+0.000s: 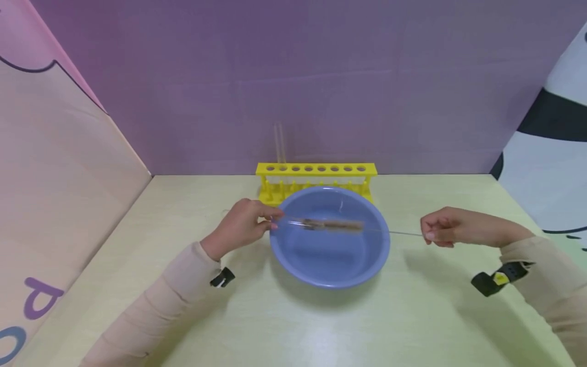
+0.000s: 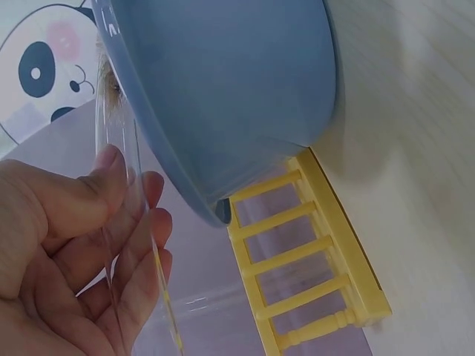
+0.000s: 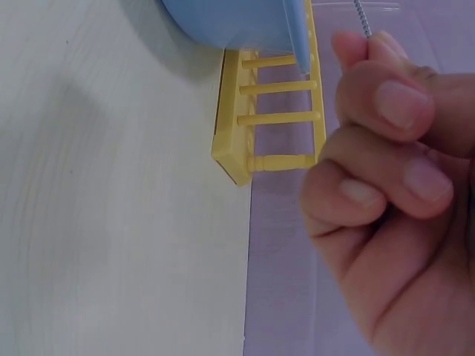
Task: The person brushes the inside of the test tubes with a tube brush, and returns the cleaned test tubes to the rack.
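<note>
My left hand (image 1: 245,224) holds a clear test tube (image 1: 294,222), lying nearly level over the blue basin (image 1: 330,284). In the left wrist view, thumb and fingers close around the tube's glass (image 2: 122,152). A brown-bristled test tube brush (image 1: 341,225) lines up with the tube, and the tip of its bristles appears to be inside the mouth; blur hides the exact depth. To the right, my right hand (image 1: 451,227) pinches the brush's thin wire handle (image 1: 405,233) near its end. Twisted wire (image 3: 361,16) shows between thumb and forefinger in the right wrist view.
Directly behind the basin stands a yellow test tube rack (image 1: 316,169). Another clear tube (image 1: 279,142) rises from one of its left holes. A purple backdrop (image 1: 321,102) borders the back of the pale table (image 1: 293,331), with printed panels at both sides.
</note>
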Motion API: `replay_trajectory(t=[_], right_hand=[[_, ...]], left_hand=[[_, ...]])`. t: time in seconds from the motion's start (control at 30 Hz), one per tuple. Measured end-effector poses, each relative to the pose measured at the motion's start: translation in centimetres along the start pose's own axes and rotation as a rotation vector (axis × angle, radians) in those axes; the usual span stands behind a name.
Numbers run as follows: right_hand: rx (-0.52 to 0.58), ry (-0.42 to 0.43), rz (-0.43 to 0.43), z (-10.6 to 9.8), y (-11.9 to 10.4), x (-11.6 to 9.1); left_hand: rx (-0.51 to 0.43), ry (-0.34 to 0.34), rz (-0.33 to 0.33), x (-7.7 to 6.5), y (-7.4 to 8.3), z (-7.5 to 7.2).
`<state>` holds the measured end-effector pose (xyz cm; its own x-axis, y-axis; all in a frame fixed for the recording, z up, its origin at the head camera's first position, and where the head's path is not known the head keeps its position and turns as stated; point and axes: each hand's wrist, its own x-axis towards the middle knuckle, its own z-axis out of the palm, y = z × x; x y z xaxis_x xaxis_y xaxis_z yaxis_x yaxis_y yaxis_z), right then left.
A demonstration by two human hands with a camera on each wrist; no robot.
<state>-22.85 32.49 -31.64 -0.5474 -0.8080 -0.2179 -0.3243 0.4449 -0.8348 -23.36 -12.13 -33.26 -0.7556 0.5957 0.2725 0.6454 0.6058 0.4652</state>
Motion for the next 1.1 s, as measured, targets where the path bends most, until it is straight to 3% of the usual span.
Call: replay_trajectory(t=[0.27, 0.5, 0.63, 0.83, 1.1], right_hand=[[-0.019, 0.035, -0.011, 0.3, 0.3, -0.5], [-0.110, 0.138, -0.049, 1.0, 0.5, -0.7], [-0.210, 0.234, -0.090, 1.6, 0.7, -0.8], [-0.450, 0.397, -0.164, 2.5, 0.8, -0.9], [-0.658, 0.538, -0.311, 3.1, 1.3, -0.9]], left_hand=[[-0.008, -0.026, -0.012, -0.2, -0.2, 0.0], [-0.018, -0.028, -0.023, -0.4, -0.3, -0.3], [-0.018, -0.035, -0.034, -0.4, -0.3, -0.5], [-0.022, -0.053, -0.062, -0.6, -0.4, -0.7], [-0.054, -0.077, -0.097, -0.6, -0.7, -1.0]])
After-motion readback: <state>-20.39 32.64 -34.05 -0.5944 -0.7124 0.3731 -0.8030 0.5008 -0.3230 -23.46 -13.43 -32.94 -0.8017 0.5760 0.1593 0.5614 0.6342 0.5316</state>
